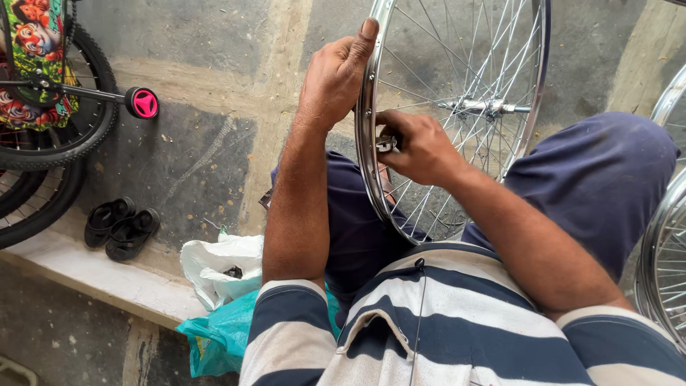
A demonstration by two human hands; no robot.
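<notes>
A chrome spoked bicycle wheel rim [539,64] stands upright between my knees, its hub [486,107] near the centre of the spokes. My left hand [334,75] grips the rim's left edge from outside, thumb stretched up along the metal. My right hand [421,146] reaches among the spokes just inside the rim and pinches a small metal tool [386,144] against it. I sit in dark blue trousers and a striped shirt.
A small bicycle [50,107] with a pink pedal [143,103] stands at the left. Black sandals [120,229] lie on the stone floor. White [218,268] and teal [221,332] plastic bags sit by my left hip. Another chrome rim [661,243] is at the right edge.
</notes>
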